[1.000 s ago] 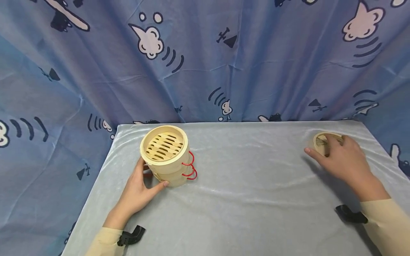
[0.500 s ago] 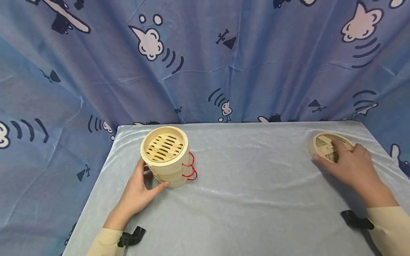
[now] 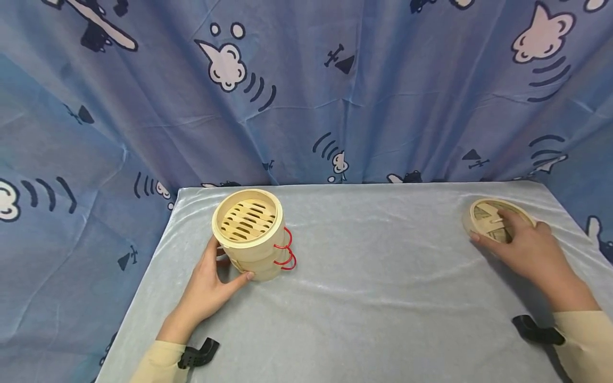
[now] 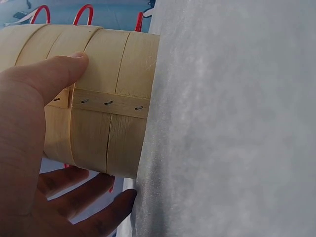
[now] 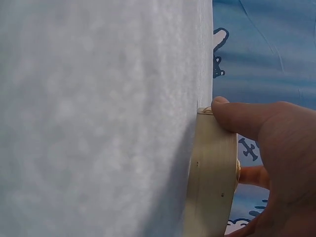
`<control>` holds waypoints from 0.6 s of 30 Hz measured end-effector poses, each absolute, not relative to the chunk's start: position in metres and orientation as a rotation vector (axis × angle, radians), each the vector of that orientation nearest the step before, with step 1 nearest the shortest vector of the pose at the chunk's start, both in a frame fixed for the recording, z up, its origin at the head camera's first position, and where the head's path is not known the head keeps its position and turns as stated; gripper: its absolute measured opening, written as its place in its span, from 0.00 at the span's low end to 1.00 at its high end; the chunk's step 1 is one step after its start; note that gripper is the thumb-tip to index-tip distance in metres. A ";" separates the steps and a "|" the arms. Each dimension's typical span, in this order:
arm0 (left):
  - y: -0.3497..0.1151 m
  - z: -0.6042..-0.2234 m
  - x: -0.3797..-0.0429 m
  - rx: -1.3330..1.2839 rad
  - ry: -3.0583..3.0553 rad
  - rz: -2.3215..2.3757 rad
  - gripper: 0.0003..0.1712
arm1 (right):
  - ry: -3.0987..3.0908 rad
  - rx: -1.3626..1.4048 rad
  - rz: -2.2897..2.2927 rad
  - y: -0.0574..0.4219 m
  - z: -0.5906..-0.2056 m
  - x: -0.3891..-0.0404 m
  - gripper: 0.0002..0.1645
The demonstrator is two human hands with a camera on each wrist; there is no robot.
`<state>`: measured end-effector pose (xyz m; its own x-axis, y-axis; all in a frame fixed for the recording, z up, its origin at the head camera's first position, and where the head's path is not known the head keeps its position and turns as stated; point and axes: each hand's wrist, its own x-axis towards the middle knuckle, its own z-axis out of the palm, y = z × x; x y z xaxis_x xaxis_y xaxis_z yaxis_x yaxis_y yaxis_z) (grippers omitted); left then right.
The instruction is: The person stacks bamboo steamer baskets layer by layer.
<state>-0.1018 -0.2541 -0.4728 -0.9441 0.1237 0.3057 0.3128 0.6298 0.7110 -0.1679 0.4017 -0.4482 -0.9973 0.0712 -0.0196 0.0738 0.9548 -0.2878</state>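
A stack of bamboo steamer baskets (image 3: 261,251) with red loops on its side stands at the left of the cloth, slatted floor showing on top. My left hand (image 3: 203,292) holds it low, thumb (image 4: 69,66) on the near wall and the other fingers round the far side. On the right, a round woven steamer lid (image 3: 485,210) lies flat on the cloth. My right hand (image 3: 538,260) grips it from above: the thumb (image 5: 224,111) is at the rim, a finger reaches the small handle at the centre, and the hand hides the right part of the lid.
Grey velvety cloth (image 3: 369,276) covers the table. A blue patterned curtain (image 3: 297,106) hangs close behind its back edge and along the left side. Each wrist wears a black camera mount (image 3: 198,354).
My right hand has slid right and toward me over the lid, uncovering more of its woven top. The lid stays about where it was. My left hand and the steamer stack have not moved.
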 end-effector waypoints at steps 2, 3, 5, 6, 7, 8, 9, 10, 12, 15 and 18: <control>-0.254 -0.473 -0.102 -0.355 -2.625 -1.213 0.65 | 3.100 0.123 -0.454 0.401 -0.448 -0.168 0.64; -0.254 -0.473 -0.102 -0.355 -2.625 -1.213 0.65 | 3.100 0.127 -0.455 0.401 -0.449 -0.169 0.65; -0.254 -0.473 -0.102 -0.355 -2.622 -1.220 0.65 | 3.099 0.136 -0.453 0.401 -0.449 -0.169 0.65; -0.253 -0.473 -0.102 -0.356 -2.622 -1.223 0.65 | 3.100 0.139 -0.451 0.401 -0.449 -0.169 0.65; -0.253 -0.473 -0.102 -0.358 -2.621 -1.228 0.65 | 3.104 0.144 -0.446 0.402 -0.448 -0.169 0.65; -0.253 -0.473 -0.103 -0.359 -2.620 -1.232 0.65 | 3.107 0.149 -0.441 0.402 -0.448 -0.168 0.65; -0.253 -0.473 -0.103 -0.359 -2.620 -1.233 0.65 | 3.108 0.152 -0.438 0.402 -0.448 -0.168 0.65; -0.253 -0.473 -0.103 -0.358 -2.620 -1.234 0.65 | 3.111 0.153 -0.436 0.402 -0.448 -0.167 0.64; -0.253 -0.473 -0.102 -0.357 -2.623 -1.234 0.66 | 3.108 0.158 -0.437 0.402 -0.447 -0.167 0.64; -0.253 -0.472 -0.102 -0.354 -2.628 -1.231 0.66 | 3.105 0.161 -0.443 0.402 -0.446 -0.167 0.63; -0.253 -0.471 -0.102 -0.352 -2.632 -1.223 0.66 | 3.109 0.169 -0.448 0.401 -0.444 -0.168 0.62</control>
<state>-0.1017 -0.2528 -0.4714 -0.9477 0.1234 0.2944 0.3046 0.6256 0.7182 -0.1681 0.4014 -0.4442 -0.9942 0.1067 -0.0111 0.1055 0.9536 -0.2819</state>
